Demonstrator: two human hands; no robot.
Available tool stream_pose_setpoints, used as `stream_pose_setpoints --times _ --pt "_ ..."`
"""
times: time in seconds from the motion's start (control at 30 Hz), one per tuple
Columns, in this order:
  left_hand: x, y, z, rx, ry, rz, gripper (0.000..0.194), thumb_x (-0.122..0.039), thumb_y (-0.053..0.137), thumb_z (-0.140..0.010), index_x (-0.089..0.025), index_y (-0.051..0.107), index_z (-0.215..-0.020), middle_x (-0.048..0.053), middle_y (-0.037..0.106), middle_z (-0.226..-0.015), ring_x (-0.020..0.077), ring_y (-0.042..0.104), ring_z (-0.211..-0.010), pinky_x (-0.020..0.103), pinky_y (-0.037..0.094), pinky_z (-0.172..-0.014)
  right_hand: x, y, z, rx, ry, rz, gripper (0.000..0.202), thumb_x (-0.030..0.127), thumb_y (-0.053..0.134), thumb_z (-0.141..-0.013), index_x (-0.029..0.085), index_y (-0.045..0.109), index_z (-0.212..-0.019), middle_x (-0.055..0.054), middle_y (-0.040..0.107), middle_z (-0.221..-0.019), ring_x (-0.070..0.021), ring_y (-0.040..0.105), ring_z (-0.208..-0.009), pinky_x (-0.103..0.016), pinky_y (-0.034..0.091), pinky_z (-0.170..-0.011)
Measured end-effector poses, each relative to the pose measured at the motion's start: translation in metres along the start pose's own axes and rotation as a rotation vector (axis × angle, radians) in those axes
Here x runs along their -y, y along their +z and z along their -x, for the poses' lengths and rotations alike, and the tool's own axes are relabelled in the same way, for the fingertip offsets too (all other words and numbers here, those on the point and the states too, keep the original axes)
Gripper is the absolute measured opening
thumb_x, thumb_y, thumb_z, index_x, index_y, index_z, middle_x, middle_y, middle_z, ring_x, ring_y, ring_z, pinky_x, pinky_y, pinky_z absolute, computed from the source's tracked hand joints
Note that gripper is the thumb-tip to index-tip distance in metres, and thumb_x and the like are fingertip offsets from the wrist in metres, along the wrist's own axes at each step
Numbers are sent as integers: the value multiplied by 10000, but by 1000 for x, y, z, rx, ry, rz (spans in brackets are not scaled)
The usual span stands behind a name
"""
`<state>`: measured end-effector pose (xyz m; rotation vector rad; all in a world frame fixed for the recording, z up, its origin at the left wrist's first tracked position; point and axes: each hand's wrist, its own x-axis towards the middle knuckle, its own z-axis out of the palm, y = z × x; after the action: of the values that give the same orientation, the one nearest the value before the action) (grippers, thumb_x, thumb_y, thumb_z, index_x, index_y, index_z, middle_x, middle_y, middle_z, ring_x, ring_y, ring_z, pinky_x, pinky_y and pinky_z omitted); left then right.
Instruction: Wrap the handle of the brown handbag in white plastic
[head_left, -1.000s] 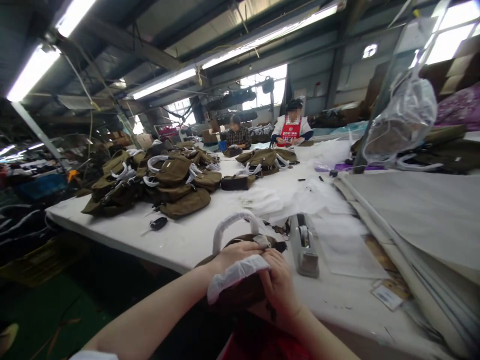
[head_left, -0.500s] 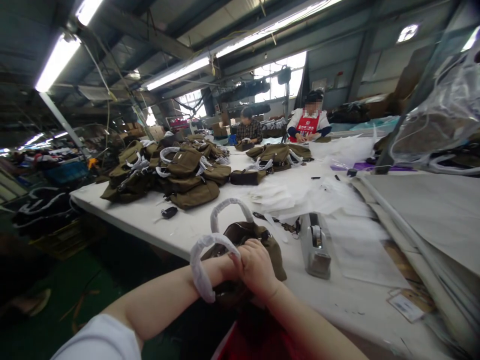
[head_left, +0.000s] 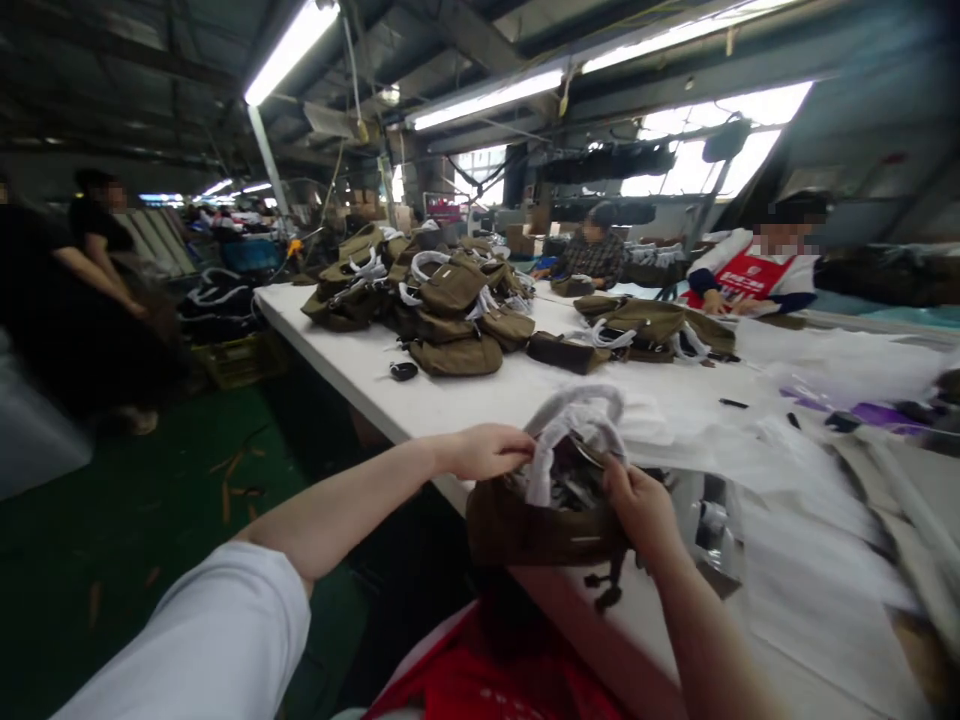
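- At the near edge of the white table (head_left: pixel 480 395), we hold a brown bag (head_left: pixel 544 525) up between both hands, half over the rim and in front of the red apron at our waist.
- Our left hand (head_left: pixel 486 450) is closed on the bag's left upper edge, fingers curled over the opening.
- Our right hand (head_left: pixel 641 505) grips the right side of the mouth, thumb pressed on the rim, so the bag is pulled open between the two.
- The white-wrapped handles (head_left: pixel 577 420) stand up together above the opening; half a second ago one of them looped low over our left wrist, so it has been swung clear.
- A second ago both hands sat bunched on top of the bag; now they are spread apart, which we read as the opening being stretched for a look or a reach inside.
- The head has also turned left: the tape dispenser that stood right of the bag is now mostly hidden behind our right hand, and we cannot say for sure that the blurred grey shape there is it.
- Farther up the table lies a heap of olive bags (head_left: pixel 427 310), with a small dark object (head_left: pixel 403 371) beside it.
- Two seated workers (head_left: pixel 750 275) handle bags at the far side, and a person in black (head_left: pixel 67 300) stands left.
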<state>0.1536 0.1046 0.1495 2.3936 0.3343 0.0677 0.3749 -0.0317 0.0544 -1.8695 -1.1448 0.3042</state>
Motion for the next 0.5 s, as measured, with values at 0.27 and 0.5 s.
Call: stream_pose_setpoints --times 0.27,0.5 --pt "-3 -4 43 57 69 -332 660 -417 730 -747 -178 532 -1330 135 552 -1410 283 477 -1335 518 163 -1211 -10 8 -23 14 221 -111 581 701 422 -840 211 538 -550 -12 549 -448 -156 520 -435 -266 379 -449" --pt "3 18 22 179 -5 -656 526 -464 749 -719 -134 632 -1112 114 735 -941 285 671 -951 383 454 -976 -14 16 -16 -127 147 -135 563 663 424 -882 207 543 -574 -24 548 -472 -163 528 -477 -291 398 -511"
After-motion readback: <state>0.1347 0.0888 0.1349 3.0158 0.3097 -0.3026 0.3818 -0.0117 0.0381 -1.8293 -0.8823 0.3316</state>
